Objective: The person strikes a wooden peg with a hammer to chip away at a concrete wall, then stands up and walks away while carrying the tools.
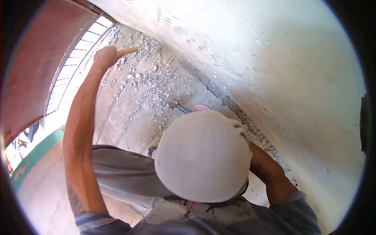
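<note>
In the upper left of the head view, my left hand (105,58) is closed around a wooden handle (128,51), whose bare end points right. Whatever is at the handle's other end cannot be seen. A large, rounded, beige cap-like shape (201,156) fills the middle and covers my right hand; only my right forearm (268,166) shows beside it. Beyond the cap's upper edge, a dark metal tool with a blunt end (172,103) and a narrow shaft lies over the floor. A pink piece (201,107) borders it, too covered to identify.
Broken rubble (150,74) litters the rough concrete floor (123,121). A chipped groove (219,93) follows the base of the stained white wall (290,74). On the left are a barred opening (72,62) and a reddish panel (47,51). A grey trouser leg (125,168) is bent at lower left.
</note>
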Demonstrator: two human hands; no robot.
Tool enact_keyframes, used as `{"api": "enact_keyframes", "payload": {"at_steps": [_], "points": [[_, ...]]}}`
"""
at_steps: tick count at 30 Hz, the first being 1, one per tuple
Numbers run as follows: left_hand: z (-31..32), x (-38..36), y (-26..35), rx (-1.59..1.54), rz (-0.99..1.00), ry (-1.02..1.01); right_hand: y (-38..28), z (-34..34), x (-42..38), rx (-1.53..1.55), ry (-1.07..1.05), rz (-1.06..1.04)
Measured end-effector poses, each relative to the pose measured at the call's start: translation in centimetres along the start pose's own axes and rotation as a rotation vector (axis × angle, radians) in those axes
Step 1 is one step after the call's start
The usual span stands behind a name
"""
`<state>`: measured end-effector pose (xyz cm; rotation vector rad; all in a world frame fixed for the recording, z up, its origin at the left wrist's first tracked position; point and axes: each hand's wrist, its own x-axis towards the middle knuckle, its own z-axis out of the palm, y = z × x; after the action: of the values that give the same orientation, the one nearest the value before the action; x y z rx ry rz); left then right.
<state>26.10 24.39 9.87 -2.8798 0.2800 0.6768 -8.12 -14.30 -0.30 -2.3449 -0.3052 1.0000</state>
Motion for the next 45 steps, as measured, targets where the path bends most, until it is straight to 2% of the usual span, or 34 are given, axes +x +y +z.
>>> {"api": "enact_keyframes", "payload": {"at_steps": [4,7,8,9,11,14,18,20,24,26,28,32,35,36,38,41,43,45], "points": [[-3.8,-7.5,-2.2,-0.091,-0.020,-0.176,-1.9,-2.1,-2.0,-0.025,0.012,0.027],[-5.4,-12.5,-1.5,-0.215,-0.010,-0.150,-2.4,-2.8,-3.3,-0.036,0.006,0.036],[-5.1,-13.5,-1.3,-0.247,0.016,-0.115,-2.4,-3.1,-3.6,-0.041,0.006,0.040],[-5.6,-14.4,-0.6,-0.337,-0.059,-0.159,-2.6,-3.3,-3.7,-0.046,0.002,0.040],[-7.2,-15.5,-0.3,-0.361,-0.065,-0.278,-2.8,-3.6,-4.5,-0.059,-0.008,0.047],[-9.0,-17.1,-1.0,-0.367,-0.067,-0.246,-3.4,-4.5,-5.7,-0.081,-0.021,0.072],[-9.5,-18.7,-2.0,-0.540,-0.187,-0.252,-4.8,-6.2,-7.4,-0.125,-0.047,0.091],[-8.8,-19.4,-2.2,-0.690,-0.246,-0.236,-5.7,-7.0,-8.4,-0.145,-0.051,0.095],[-7.9,-24.0,-2.1,-0.910,-0.261,-0.028,-7.7,-9.8,-9.0,-0.200,-0.016,0.073],[-8.0,-26.6,-1.9,-0.966,-0.348,0.067,-8.6,-12.5,-8.9,-0.230,0.014,0.063],[-9.1,-30.1,-1.9,-1.047,-0.454,0.134,-10.6,-16.4,-9.6,-0.258,0.013,0.146],[-13.6,-41.7,-1.9,-1.168,-0.687,0.252,-16.9,-24.4,-18.0,-0.294,-0.019,0.393],[-19.2,-51.0,-3.3,-1.110,-0.751,0.171,-20.7,-28.8,-25.8,-0.252,-0.103,0.582],[-19.8,-54.5,-3.7,-1.109,-0.754,0.103,-21.8,-30.0,-29.1,-0.212,-0.112,0.604],[-20.9,-60.4,-4.1,-0.997,-0.750,0.110,-23.7,-32.4,-34.4,-0.134,-0.107,0.638],[-23.8,-67.6,-3.6,-1.109,-0.794,0.033,-25.9,-34.6,-42.0,-0.128,-0.096,0.635],[-22.5,-70.6,-2.0,-1.171,-0.820,-0.007,-24.2,-35.8,-46.4,0.050,-0.150,0.420],[-23.7,-73.2,-1.4,-1.304,-0.897,-0.048,-25.4,-36.6,-49.1,0.217,-0.135,0.373]]}}
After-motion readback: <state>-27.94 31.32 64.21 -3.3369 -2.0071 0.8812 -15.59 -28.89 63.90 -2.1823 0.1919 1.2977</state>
